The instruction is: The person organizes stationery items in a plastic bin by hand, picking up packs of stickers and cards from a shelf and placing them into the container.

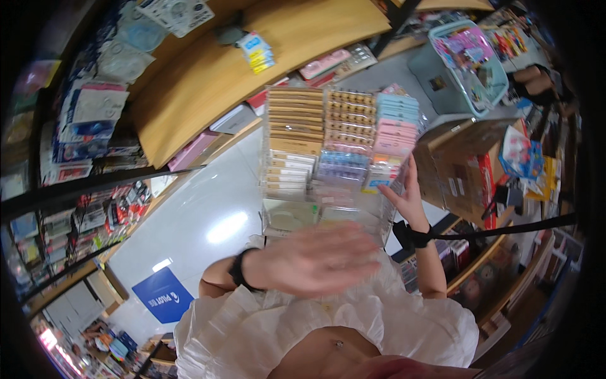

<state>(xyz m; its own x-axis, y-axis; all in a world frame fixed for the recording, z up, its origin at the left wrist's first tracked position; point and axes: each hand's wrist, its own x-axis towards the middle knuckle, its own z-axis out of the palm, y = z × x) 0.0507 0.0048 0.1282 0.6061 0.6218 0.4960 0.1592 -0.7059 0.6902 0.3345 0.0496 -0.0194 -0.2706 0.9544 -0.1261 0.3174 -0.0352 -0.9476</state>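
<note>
In front of my body is a clear plastic display tray [286,214] with three columns of flat packets. Brown kraft packets [296,113] fill the left column, above white-labelled ones [289,170]. Dark-dotted packets [350,116] stand over blue and purple packets [343,166] in the middle. On the right are light blue packets [397,110], pink packets [395,135] and a white packet with blue and yellow print [378,175]. My right hand [408,196] grips the tray's right side, its thumb by that packet. Blurred by motion, my left hand [317,260] hovers flat over the near edge, holding nothing.
A wooden shelf [199,94] carries several blue-and-yellow packets [257,52]. Hanging blister packs [94,118] line the left. A blue-grey bin [438,85] of packaged goods and a cardboard box [454,170] stand right. A blue board [163,296] lies on the tiled floor [203,203].
</note>
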